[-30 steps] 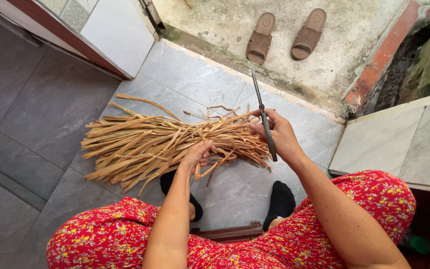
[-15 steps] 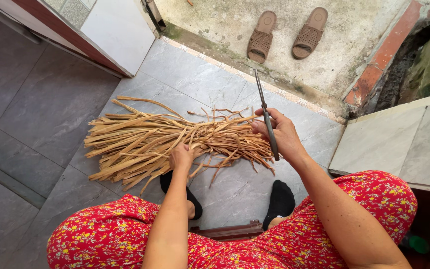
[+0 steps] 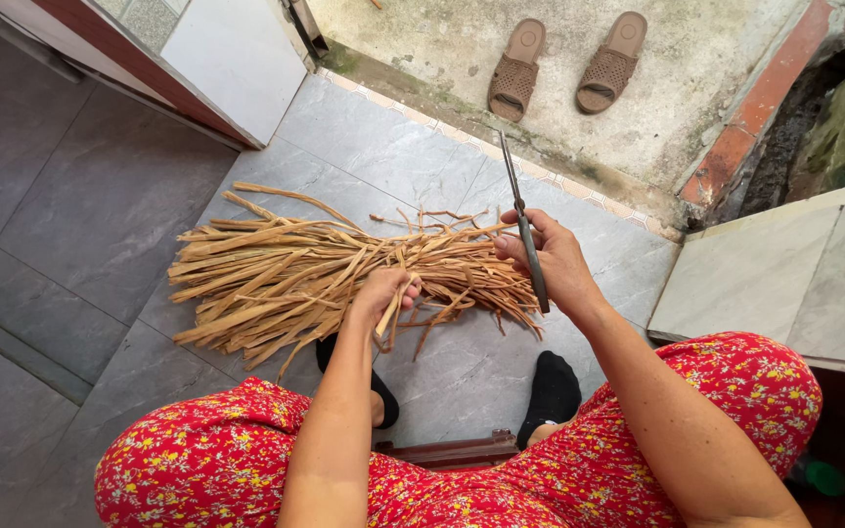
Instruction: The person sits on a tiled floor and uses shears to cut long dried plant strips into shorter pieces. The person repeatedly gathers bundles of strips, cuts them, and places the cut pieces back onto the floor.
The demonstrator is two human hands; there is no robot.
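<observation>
We sit over the bundle of dried strips (image 3: 344, 274), lying on the grey floor tiles (image 3: 80, 215) just beyond our knees. Our left hand (image 3: 383, 293) pinches one strip out of the bundle's middle. Our right hand (image 3: 555, 264), at its right end, is closed round a long thin blade (image 3: 523, 225) pointing away. Better to hold each strip taut and keep fingers off the edge. No containers show; brown slippers (image 3: 564, 64) sit well beyond the bundle.

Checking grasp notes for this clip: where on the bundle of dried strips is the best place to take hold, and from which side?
Probably the narrow gathered end of the bundle of dried strips, near the right hand. The strips converge there, while the far end fans out loosely. Come from above, as the left hand does; the bundle lies flat on the tiled floor.
</observation>
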